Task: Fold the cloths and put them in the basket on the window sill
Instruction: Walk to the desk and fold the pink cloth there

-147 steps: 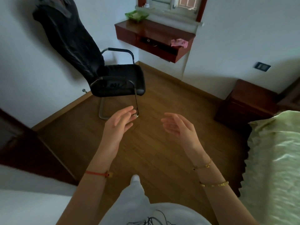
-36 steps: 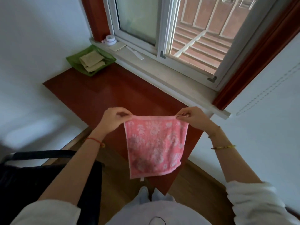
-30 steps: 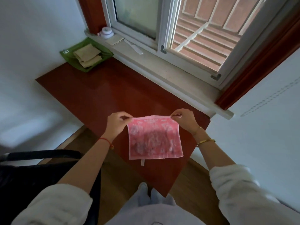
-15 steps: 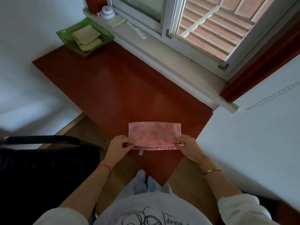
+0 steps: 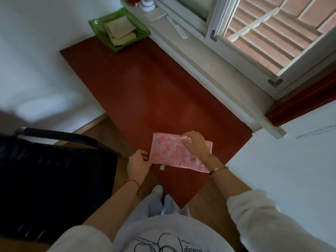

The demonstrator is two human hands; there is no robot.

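A pink patterned cloth (image 5: 170, 151), folded in half, lies flat near the front edge of the dark red desk (image 5: 154, 91). My left hand (image 5: 138, 163) pinches its near-left corner. My right hand (image 5: 195, 145) rests on top of the cloth, fingers pressing its far edge. A green basket (image 5: 95, 25) stands at the desk's far left corner beside the window sill, holding folded beige cloths (image 5: 121, 30).
A black chair (image 5: 54, 171) stands close on my left, its armrest (image 5: 60, 136) near the desk edge. On the white window sill (image 5: 209, 57) sit a small white round container (image 5: 147, 4) and a flat white strip. The window is open.
The cloth went from hanging between both hands to folded in half on the desk. My right hand has moved from its right edge onto its top; the left still pinches the left corner.
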